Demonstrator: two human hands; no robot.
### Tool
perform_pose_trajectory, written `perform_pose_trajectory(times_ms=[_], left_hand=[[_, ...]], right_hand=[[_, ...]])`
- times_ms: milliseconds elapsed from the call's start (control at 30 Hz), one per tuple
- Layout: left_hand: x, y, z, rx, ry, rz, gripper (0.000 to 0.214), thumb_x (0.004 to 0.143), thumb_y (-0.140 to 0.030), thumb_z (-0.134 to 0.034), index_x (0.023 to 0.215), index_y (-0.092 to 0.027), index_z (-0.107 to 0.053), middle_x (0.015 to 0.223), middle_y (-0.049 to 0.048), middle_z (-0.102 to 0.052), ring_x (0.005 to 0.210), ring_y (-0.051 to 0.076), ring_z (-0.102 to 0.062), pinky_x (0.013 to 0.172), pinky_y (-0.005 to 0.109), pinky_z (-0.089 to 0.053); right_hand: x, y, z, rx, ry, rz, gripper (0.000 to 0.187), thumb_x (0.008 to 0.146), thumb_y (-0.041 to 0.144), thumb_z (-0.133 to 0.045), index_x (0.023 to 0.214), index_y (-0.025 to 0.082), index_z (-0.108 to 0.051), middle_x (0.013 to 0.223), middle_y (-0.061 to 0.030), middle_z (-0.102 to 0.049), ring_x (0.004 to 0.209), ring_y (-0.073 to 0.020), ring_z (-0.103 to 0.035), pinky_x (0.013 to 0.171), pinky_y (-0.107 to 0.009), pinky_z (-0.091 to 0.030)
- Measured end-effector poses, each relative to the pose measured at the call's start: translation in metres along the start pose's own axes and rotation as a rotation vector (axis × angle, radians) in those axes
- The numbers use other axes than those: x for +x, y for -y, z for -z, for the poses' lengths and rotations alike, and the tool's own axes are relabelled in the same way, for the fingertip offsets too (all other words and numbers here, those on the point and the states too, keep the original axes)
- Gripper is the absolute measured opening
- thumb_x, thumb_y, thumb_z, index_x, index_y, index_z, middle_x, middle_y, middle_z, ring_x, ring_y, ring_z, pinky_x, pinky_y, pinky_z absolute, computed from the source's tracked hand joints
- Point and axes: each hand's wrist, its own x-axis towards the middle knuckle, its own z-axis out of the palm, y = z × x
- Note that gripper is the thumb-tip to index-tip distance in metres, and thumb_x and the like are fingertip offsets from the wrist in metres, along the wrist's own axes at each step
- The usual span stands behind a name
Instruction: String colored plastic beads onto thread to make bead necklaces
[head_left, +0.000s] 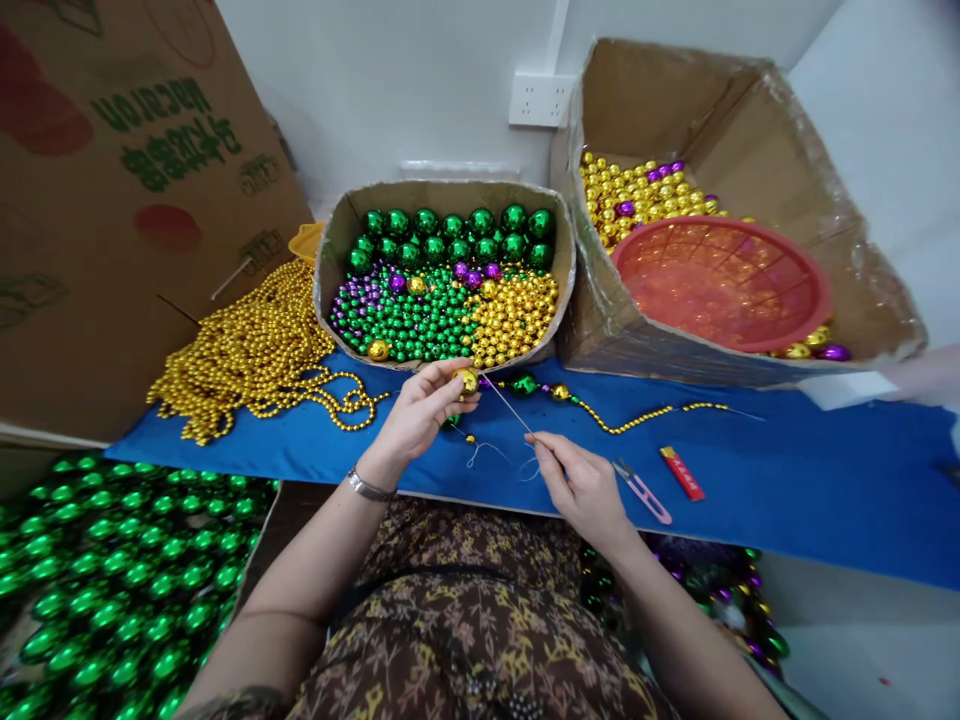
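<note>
My left hand point(420, 415) pinches a large gold bead point(466, 380) just above the blue table point(787, 480). A thin needle point(508, 408) runs from that bead down to my right hand point(581, 485), whose fingers are pinched on its lower end. White thread point(487, 455) loops on the table between the hands. Behind them lies a partly strung strand point(622, 418) with a green bead, a gold bead and small gold beads trailing right.
A cardboard box point(442, 190) holds green, purple and gold beads. A bigger box point(750, 330) at the right holds gold beads and a red basket point(724, 280). Gold strands point(255, 350) pile at left. Snips point(641, 490) and a red lighter point(681, 472) lie right. Green beads point(112, 580) fill a bin lower left.
</note>
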Motion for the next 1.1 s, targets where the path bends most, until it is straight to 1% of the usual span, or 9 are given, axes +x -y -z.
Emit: perform_pose_trajectory(times_ms=[133, 200, 367, 467, 533, 633, 867, 967, 1100], left_hand=[[-0.001, 0.003, 0.001, 0.014, 0.009, 0.008, 0.039, 0.083, -0.037, -0.066, 0.118, -0.02, -0.06, 0.101, 0.0081, -0.068, 0.085, 0.017, -0.068, 0.079, 0.032, -0.056], [0.005, 0.0, 0.006, 0.154, -0.026, -0.066, 0.039, 0.083, -0.038, -0.065, 0.118, -0.019, -0.06, 0.103, 0.0085, -0.067, 0.087, 0.018, -0.067, 0.079, 0.034, -0.056], [0.03, -0.016, 0.03, 1.023, -0.275, -0.432, 0.032, 0.086, -0.029, -0.058, 0.115, -0.018, -0.063, 0.119, 0.012, -0.062, 0.105, 0.025, -0.06, 0.09, 0.04, -0.051], [0.051, -0.027, 0.041, 1.486, -0.3, -0.47, 0.032, 0.088, -0.028, -0.053, 0.116, -0.017, -0.064, 0.127, 0.0137, -0.058, 0.115, 0.031, -0.054, 0.096, 0.046, -0.045], [0.07, -0.033, 0.043, 1.626, -0.284, -0.471, 0.035, 0.089, -0.033, -0.052, 0.116, -0.016, -0.065, 0.126, 0.0144, -0.058, 0.113, 0.033, -0.054, 0.095, 0.046, -0.045], [0.109, -0.043, 0.038, 1.68, -0.265, -0.48, 0.037, 0.091, -0.034, -0.047, 0.118, -0.013, -0.063, 0.123, 0.0148, -0.059, 0.11, 0.031, -0.054, 0.094, 0.042, -0.044], [0.196, -0.038, 0.002, 1.793, -0.001, -0.426, 0.045, 0.086, -0.009, -0.041, 0.129, -0.016, -0.053, 0.116, 0.0159, -0.061, 0.108, 0.031, -0.052, 0.09, 0.044, -0.042], [0.209, -0.032, -0.008, 1.795, 0.025, -0.421, 0.049, 0.079, -0.001, -0.044, 0.124, -0.014, -0.057, 0.111, 0.0182, -0.062, 0.107, 0.034, -0.053, 0.086, 0.046, -0.043], [0.201, -0.032, -0.006, 1.758, 0.032, -0.418, 0.041, 0.08, -0.005, -0.044, 0.118, -0.007, -0.061, 0.108, 0.0209, -0.062, 0.101, 0.032, -0.057, 0.085, 0.043, -0.045]], right_hand=[[-0.001, -0.003, -0.004, -0.01, 0.001, 0.025, 0.019, 0.096, 0.021, -0.047, 0.106, 0.019, -0.063, 0.097, -0.0061, -0.074, 0.082, -0.0168, -0.071, 0.078, -0.028, -0.057], [-0.001, -0.004, -0.002, -0.017, -0.011, 0.021, 0.019, 0.096, 0.021, -0.047, 0.106, 0.019, -0.063, 0.097, -0.0059, -0.074, 0.081, -0.0169, -0.071, 0.077, -0.028, -0.057], [0.0, -0.005, 0.003, -0.039, -0.043, 0.01, 0.021, 0.096, 0.023, -0.045, 0.105, 0.02, -0.064, 0.095, -0.0058, -0.074, 0.081, -0.0176, -0.071, 0.073, -0.028, -0.057], [-0.001, -0.008, 0.003, -0.049, -0.064, 0.009, 0.021, 0.096, 0.023, -0.045, 0.104, 0.02, -0.064, 0.094, -0.006, -0.074, 0.081, -0.0183, -0.072, 0.072, -0.028, -0.057], [-0.001, -0.011, 0.001, -0.046, -0.071, 0.007, 0.021, 0.096, 0.023, -0.045, 0.104, 0.021, -0.065, 0.094, -0.0057, -0.074, 0.08, -0.0185, -0.072, 0.071, -0.028, -0.058], [-0.001, -0.015, 0.0, -0.029, -0.08, 0.009, 0.021, 0.095, 0.023, -0.046, 0.104, 0.021, -0.065, 0.095, -0.0053, -0.074, 0.081, -0.0188, -0.072, 0.072, -0.028, -0.058], [0.009, -0.019, 0.002, -0.03, -0.1, 0.012, 0.019, 0.096, 0.022, -0.046, 0.104, 0.021, -0.063, 0.094, -0.0054, -0.074, 0.079, -0.0184, -0.072, 0.07, -0.028, -0.058], [0.011, -0.021, 0.006, -0.04, -0.104, 0.023, 0.02, 0.096, 0.022, -0.045, 0.104, 0.021, -0.063, 0.093, -0.0052, -0.074, 0.08, -0.0181, -0.072, 0.071, -0.028, -0.058], [0.008, -0.026, 0.01, -0.041, -0.106, 0.018, 0.018, 0.095, 0.019, -0.046, 0.103, 0.019, -0.063, 0.094, -0.0055, -0.074, 0.081, -0.0173, -0.072, 0.072, -0.027, -0.057]])
